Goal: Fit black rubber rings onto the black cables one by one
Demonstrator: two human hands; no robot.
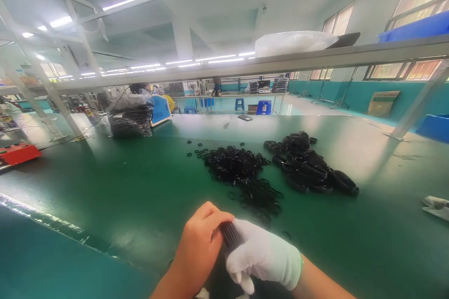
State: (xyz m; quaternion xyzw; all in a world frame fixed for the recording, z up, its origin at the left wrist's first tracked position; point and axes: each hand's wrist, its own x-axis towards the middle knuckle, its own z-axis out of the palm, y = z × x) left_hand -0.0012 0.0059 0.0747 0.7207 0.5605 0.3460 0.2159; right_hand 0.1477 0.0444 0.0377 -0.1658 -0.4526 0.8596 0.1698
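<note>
rt hand [263, 253]: gloved, gripping black ribbed pc [230, 236] btwn hands
lt hand [200, 240]: bare, fingers at pc's upper end, can't tell if gripping
small black rings [234, 163]: heaped ahead on green worktop [105, 187]

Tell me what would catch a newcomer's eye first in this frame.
At bottom centre, a bare left hand and a white-gloved right hand meet at a dark ridged piece. Beyond them, a pile of small black rings sits on the green table, with larger black loops heaped to its right.

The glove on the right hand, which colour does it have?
The glove is white, with a thin green edge at its cuff; it shows in the head view.
</note>
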